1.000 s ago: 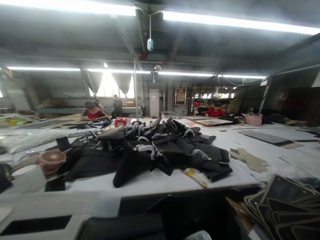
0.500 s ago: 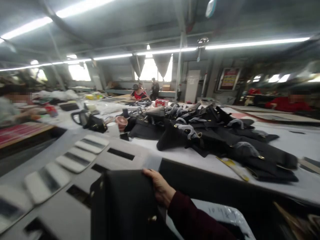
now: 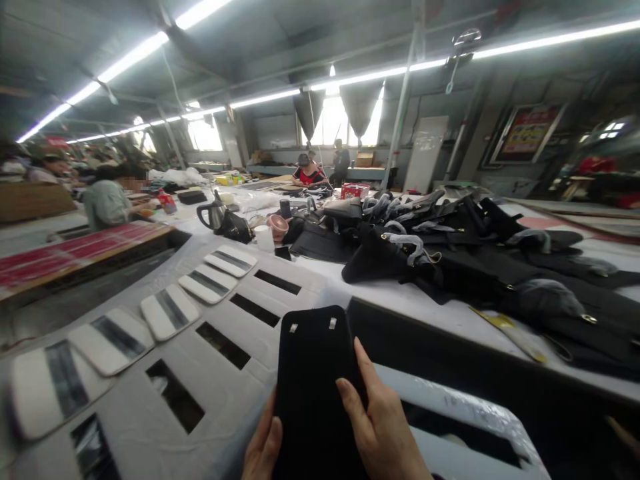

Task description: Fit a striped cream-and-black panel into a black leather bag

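A flat black leather panel [image 3: 313, 373] with a rounded top and two small metal tabs stands upright in front of me, held in both hands. My left hand [image 3: 264, 448] grips its lower left edge with the thumb along the side. My right hand [image 3: 379, 421] lies over its right side, thumb pressed on the face. Below the panel is a white work surface [image 3: 150, 427] with dark rectangular slots.
White rounded pads [image 3: 170, 311] lie in a row to the left. A heap of black bags [image 3: 465, 260] with wrapped handles covers the table to the right. A kettle [image 3: 211, 215], cups and several seated people are farther back on the left.
The view has swung left and downward. The black panel has come up in front of me, and now both hands hold it; before only my right hand showed on it.
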`<state>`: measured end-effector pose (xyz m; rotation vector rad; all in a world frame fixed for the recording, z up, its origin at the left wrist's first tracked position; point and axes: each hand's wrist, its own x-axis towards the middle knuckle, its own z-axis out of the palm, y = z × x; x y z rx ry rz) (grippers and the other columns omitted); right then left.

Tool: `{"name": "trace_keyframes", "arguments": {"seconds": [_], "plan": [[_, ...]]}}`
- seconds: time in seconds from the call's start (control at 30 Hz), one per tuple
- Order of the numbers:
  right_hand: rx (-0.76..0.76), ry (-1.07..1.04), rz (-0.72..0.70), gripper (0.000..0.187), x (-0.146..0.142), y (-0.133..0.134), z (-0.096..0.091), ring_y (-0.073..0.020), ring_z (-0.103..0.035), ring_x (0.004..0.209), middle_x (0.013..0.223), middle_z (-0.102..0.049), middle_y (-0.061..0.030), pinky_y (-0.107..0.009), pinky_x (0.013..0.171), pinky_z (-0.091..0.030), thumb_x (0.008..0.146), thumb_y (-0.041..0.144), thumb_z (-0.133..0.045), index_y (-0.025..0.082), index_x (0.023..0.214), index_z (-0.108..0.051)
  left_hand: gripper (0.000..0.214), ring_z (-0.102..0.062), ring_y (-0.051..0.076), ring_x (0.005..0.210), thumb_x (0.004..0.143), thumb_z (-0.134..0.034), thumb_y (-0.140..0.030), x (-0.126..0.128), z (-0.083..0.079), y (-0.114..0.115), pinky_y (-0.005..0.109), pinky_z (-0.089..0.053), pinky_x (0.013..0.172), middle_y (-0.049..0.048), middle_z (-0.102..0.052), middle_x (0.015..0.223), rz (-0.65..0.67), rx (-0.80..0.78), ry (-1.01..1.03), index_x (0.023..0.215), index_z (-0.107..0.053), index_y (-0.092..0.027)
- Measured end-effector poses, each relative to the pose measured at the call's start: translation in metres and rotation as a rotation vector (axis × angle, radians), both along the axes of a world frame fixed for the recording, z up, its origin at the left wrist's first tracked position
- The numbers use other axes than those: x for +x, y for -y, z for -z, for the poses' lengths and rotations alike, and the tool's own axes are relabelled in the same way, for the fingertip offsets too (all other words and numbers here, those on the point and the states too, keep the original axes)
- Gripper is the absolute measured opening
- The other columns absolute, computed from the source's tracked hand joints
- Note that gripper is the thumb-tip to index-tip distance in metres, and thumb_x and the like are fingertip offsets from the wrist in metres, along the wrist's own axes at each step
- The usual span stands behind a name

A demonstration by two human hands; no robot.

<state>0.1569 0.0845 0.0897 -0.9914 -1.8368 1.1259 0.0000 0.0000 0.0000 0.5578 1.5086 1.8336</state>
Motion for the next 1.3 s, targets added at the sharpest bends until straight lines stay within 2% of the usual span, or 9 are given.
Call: {"name": "trace_keyframes", "arguments": {"seconds": [0.1, 0.23, 0.47, 0.63, 0.7, 0.87, 1.13, 1.2, 1.3], "plan": [[0.002, 0.012, 0.028, 0.064, 0.004, -0.002, -0.001, -0.0284, -0.047, 0.133, 0.143, -0.050, -0.0156, -0.044, 0.111, -0.040, 0.097, 0.045, -0.044, 0.012, 0.151, -0.031, 0.062, -0.040, 0.029, 0.138, 0.080, -0.065, -0.063, -0.001, -0.011, -0.008, 0.041, -0.023, 0.122, 0.0030, -0.056, 0.139, 0.072, 0.023, -0.015, 0.130, -0.061, -0.026], [-0.081, -0.040, -0.004, 0.041, 0.010, -0.006, -0.006, -0.0250, -0.064, 0.106, 0.119, -0.066, -0.0107, -0.037, 0.093, -0.050, 0.100, 0.042, -0.041, 0.020, 0.133, -0.049, 0.059, -0.047, 0.029, 0.132, 0.079, -0.069, -0.058, -0.002, -0.020, -0.022, 0.038, -0.036, 0.115, 0.0038, -0.059, 0.135, 0.086, 0.042, -0.066, 0.126, -0.063, -0.024], [-0.103, -0.060, 0.071, 0.033, 0.020, -0.012, 0.005, -0.0207, -0.060, 0.079, 0.085, -0.063, -0.0050, -0.031, 0.072, -0.046, 0.100, 0.046, -0.038, 0.019, 0.094, -0.055, 0.047, -0.059, 0.026, 0.114, 0.076, -0.074, -0.054, 0.014, -0.030, -0.032, 0.025, -0.050, 0.094, 0.0045, -0.065, 0.119, 0.049, -0.006, -0.165, 0.106, -0.073, -0.018], [-0.142, -0.145, 0.028, 0.036, 0.029, -0.017, 0.019, -0.0209, -0.060, 0.086, 0.097, -0.065, -0.0068, -0.031, 0.079, -0.047, 0.097, 0.051, -0.043, 0.018, 0.102, -0.056, 0.053, -0.065, 0.025, 0.098, 0.081, -0.070, -0.051, 0.024, -0.037, -0.041, 0.033, -0.054, 0.085, 0.0068, -0.068, 0.109, 0.118, 0.041, 0.039, 0.123, -0.063, -0.019], [-0.195, -0.169, 0.008, 0.040, 0.034, -0.022, 0.026, -0.0220, -0.061, 0.093, 0.106, -0.066, -0.0077, -0.032, 0.085, -0.048, 0.096, 0.054, -0.045, 0.018, 0.110, -0.055, 0.050, -0.064, 0.023, 0.091, 0.085, -0.066, -0.050, 0.025, -0.040, -0.046, 0.032, -0.054, 0.081, 0.0066, -0.067, 0.103, 0.147, 0.061, -0.040, 0.124, -0.061, -0.019], [-0.214, -0.068, 0.090, 0.053, 0.041, -0.041, 0.032, -0.0249, -0.061, 0.099, 0.111, -0.066, -0.0089, -0.033, 0.085, -0.048, 0.093, 0.064, -0.043, 0.019, 0.119, -0.053, 0.029, -0.056, 0.016, 0.075, 0.092, -0.058, -0.044, 0.027, -0.055, -0.057, 0.024, -0.046, 0.070, 0.0024, -0.060, 0.080, 0.076, 0.026, -0.521, 0.087, -0.072, -0.019], [-0.237, 0.083, 0.168, 0.061, 0.057, -0.058, 0.048, -0.0278, -0.061, 0.097, 0.104, -0.068, -0.0105, -0.034, 0.082, -0.048, 0.087, 0.073, -0.041, 0.018, 0.105, -0.060, 0.044, -0.045, 0.013, 0.061, 0.096, -0.050, -0.040, 0.040, -0.056, -0.063, 0.025, -0.036, 0.060, 0.0006, -0.048, 0.066, 0.044, 0.033, -0.617, 0.058, -0.053, -0.018], [-0.251, 0.075, 0.159, 0.060, 0.060, -0.055, 0.053, -0.0277, -0.061, 0.098, 0.105, -0.068, -0.0100, -0.034, 0.084, -0.048, 0.088, 0.072, -0.042, 0.018, 0.106, -0.061, 0.043, -0.046, 0.013, 0.062, 0.096, -0.050, -0.042, 0.040, -0.054, -0.066, 0.025, -0.037, 0.061, 0.0006, -0.049, 0.066, 0.058, 0.025, -0.598, 0.060, -0.054, -0.018], [-0.230, -0.002, 0.147, 0.055, 0.056, -0.051, 0.053, -0.0270, -0.061, 0.102, 0.109, -0.068, -0.0093, -0.033, 0.090, -0.047, 0.090, 0.068, -0.045, 0.019, 0.109, -0.061, 0.032, -0.054, 0.015, 0.068, 0.095, -0.052, -0.047, 0.031, -0.057, -0.070, 0.024, -0.041, 0.064, 0.0011, -0.060, 0.075, 0.109, 0.018, -0.484, 0.086, -0.065, -0.019]]}}
